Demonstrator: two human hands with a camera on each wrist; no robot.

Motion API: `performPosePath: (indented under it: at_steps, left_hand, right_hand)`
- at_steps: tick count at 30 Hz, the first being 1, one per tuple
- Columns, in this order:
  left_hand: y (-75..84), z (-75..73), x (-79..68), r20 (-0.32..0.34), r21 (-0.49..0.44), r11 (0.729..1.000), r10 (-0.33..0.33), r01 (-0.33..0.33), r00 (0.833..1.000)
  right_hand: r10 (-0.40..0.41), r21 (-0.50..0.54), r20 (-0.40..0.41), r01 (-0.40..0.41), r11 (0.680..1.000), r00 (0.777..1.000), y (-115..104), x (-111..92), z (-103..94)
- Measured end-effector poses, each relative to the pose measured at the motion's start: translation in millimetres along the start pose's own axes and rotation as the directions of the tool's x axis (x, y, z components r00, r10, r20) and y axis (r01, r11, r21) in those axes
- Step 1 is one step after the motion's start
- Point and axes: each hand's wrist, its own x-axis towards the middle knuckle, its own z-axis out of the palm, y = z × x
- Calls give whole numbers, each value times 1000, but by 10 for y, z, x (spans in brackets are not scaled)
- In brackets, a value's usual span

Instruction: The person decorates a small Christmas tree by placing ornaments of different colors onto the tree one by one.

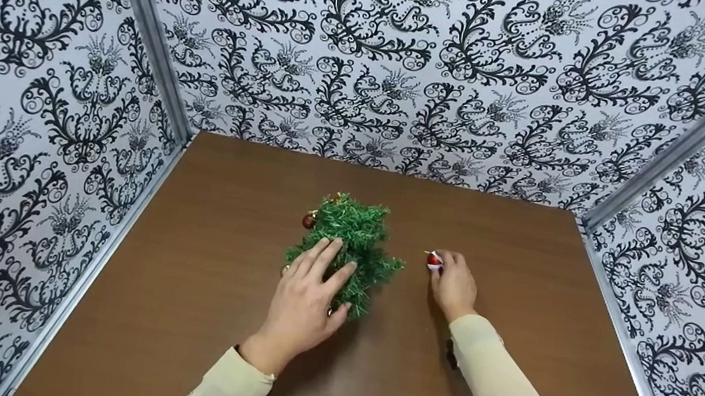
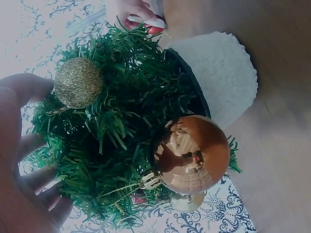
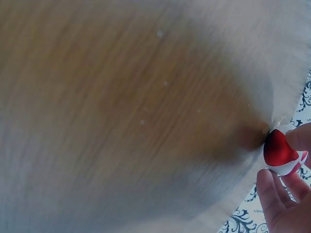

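A small green artificial Christmas tree (image 1: 360, 221) stands mid-table in the head view. My left hand (image 1: 301, 308) rests on its near left side, fingers spread and fairly straight over the branches. To the right of the tree, my right hand (image 1: 456, 287) pinches a red and white Christmas ball (image 3: 280, 148) between thumb and fingers, low over the table. The left wrist view shows a gold glitter ball (image 2: 77, 82) close to the left thumb. A shiny copper-gold ball (image 2: 194, 155) hangs lower, near the white fluffy base (image 2: 226, 73). One red ball (image 1: 308, 221) sits on the tree's far left.
Brown wood-grain table (image 1: 211, 211) lies under everything. Patterned black-and-white walls (image 1: 377, 66) close it in at the back, left and right, with grey metal strips (image 1: 155, 40) along the corners.
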Motion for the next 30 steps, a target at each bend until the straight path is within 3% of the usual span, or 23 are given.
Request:
performPosePath:
  at_steps: [8,16,30]
  left_hand:
    - [-46,-53,5,18,24,999,42,-43,999]
    - [-146,-85,8,33,-26,998,56,-55,998]
    - [-188,-33,52,-71,-87,996,28,-35,997]
  right_hand:
    - [-32,-5,-15,32,999,999,9,-15,-13]
    - [-32,1,-18,32,999,999,39,-27,-23]
    - [-34,3,-19,34,999,999,39,-29,-24]
